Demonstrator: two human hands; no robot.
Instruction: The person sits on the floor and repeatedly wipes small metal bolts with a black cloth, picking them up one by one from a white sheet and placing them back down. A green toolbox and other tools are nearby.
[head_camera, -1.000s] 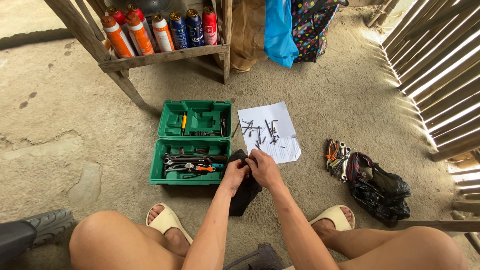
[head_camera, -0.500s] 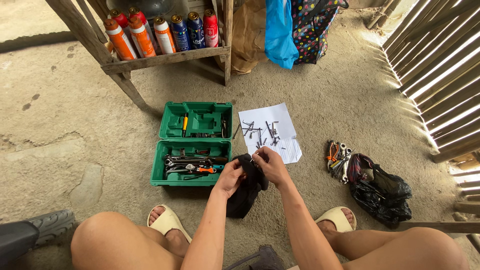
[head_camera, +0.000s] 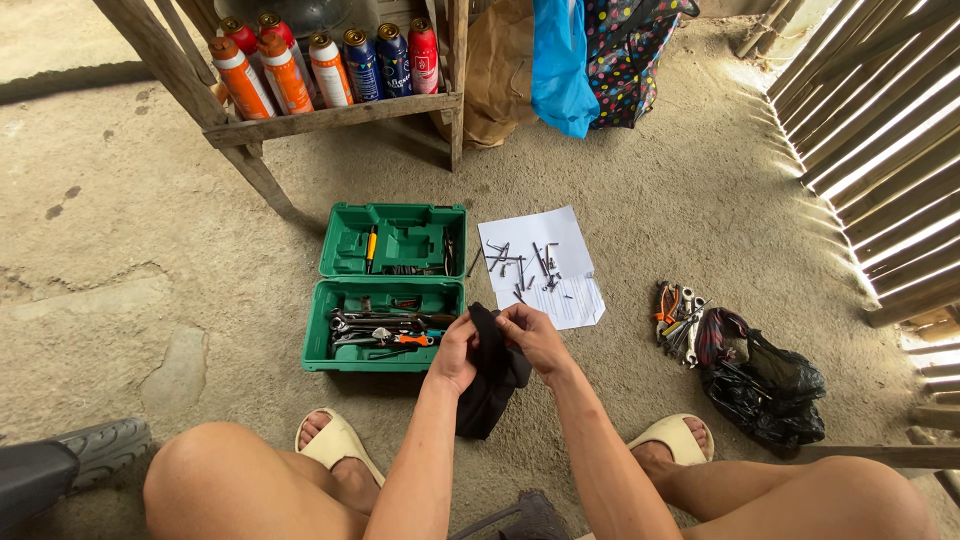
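A: Head view, quick. Where's the black cloth (head_camera: 488, 385)?

B: Between both hands, over the concrete floor (head_camera: 150, 260), just right of the open green toolbox (head_camera: 385, 300). It's soft and limp, with its long axis hanging down toward the knees.

A: Hands?

B: Left hand (head_camera: 455, 352) is pinched on its left edge, right hand (head_camera: 533, 338) pinched on its top fold; equally close.

A: Beyond?

B: White paper sheet (head_camera: 540, 262) with small dark metal bits, straight ahead of the right hand.
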